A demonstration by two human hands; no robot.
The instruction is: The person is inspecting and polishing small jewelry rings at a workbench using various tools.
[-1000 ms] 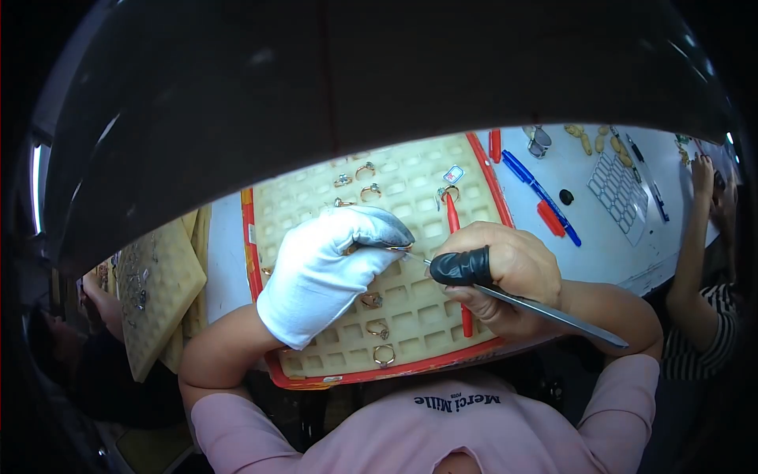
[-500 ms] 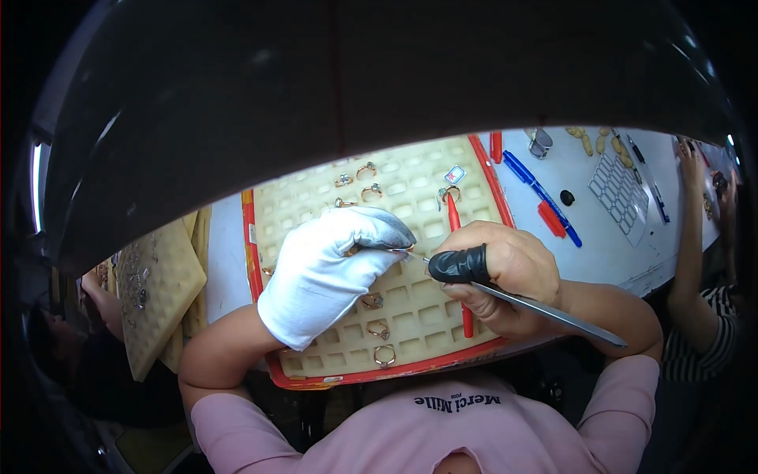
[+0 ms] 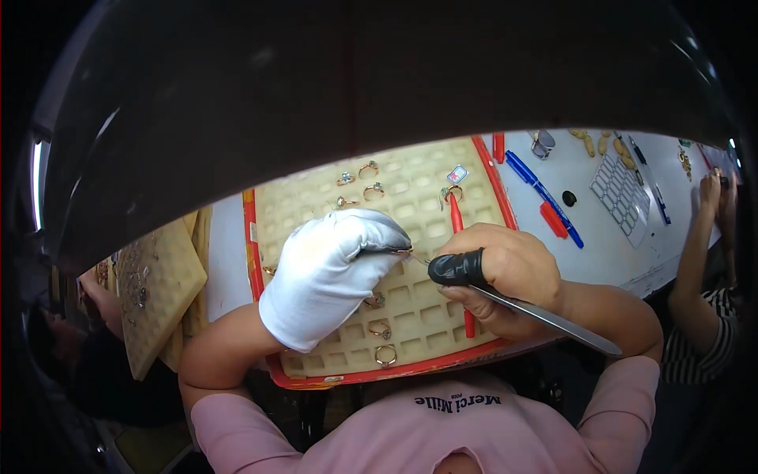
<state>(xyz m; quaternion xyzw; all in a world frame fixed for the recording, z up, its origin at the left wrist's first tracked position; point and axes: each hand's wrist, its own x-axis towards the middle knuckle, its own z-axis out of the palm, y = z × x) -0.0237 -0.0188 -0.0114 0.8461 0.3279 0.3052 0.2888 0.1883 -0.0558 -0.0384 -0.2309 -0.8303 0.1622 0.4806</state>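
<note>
My left hand (image 3: 332,272), in a white glove with greyed fingertips, is closed over the tray. Its fingertips pinch a ring (image 3: 410,250) of which only a gold-coloured edge shows. My right hand (image 3: 513,272), with a black finger cot, grips metal tweezers (image 3: 553,316); their thin tip points at the pinched ring. A red pen (image 3: 457,217) is also tucked in my right hand, its upper end by a tagged ring (image 3: 453,192). Beneath both hands lies a red-edged tray (image 3: 493,186) with a cream, slotted foam insert. Several stone-set rings stand in it, including a ring (image 3: 385,355) near the front edge.
Right of the tray lie a blue pen (image 3: 545,197), a red cap (image 3: 553,220), a black lump (image 3: 569,198), a sheet of labels (image 3: 620,197) and peanuts (image 3: 604,144). More foam trays (image 3: 170,284) lean at the left. Other people's arms (image 3: 693,245) show at both sides.
My left fingertips have tipped slightly, and the ring's gold edge now shows at their end. The tweezers' rear end has dipped a little. At the right, another person's hands have shifted.
</note>
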